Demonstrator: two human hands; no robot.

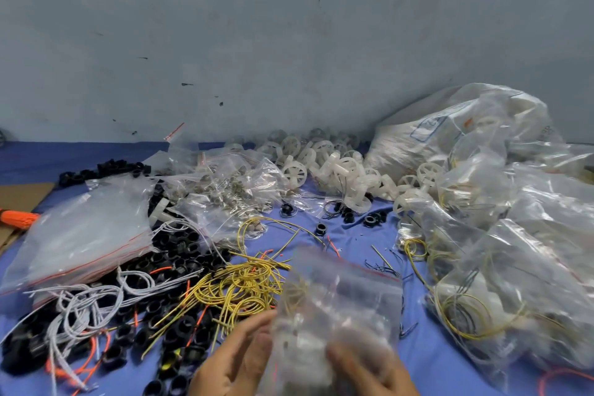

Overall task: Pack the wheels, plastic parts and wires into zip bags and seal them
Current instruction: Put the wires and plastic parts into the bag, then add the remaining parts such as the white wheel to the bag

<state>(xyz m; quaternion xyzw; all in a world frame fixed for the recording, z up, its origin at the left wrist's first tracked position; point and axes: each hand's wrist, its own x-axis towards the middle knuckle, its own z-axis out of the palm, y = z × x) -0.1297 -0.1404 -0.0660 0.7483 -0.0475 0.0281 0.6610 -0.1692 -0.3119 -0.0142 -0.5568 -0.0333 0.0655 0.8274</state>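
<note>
Grip check: my left hand [238, 354] and right hand [366, 370] both clutched the near end of the clear red-striped plastic zip bag [337, 299], seal edge pointing away.

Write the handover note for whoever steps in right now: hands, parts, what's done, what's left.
Hands: left hand and right hand both hold a zip bag with parts inside; blur hides whether it is sealed.
Loose on the blue cloth: yellow wires, white wires, black plastic parts, white wheels at the back.
Empty bags: stacked on the left.
Done: packed bags piled on the right.
Left: seal the held bag if it is open, then bag the loose piles.
</note>
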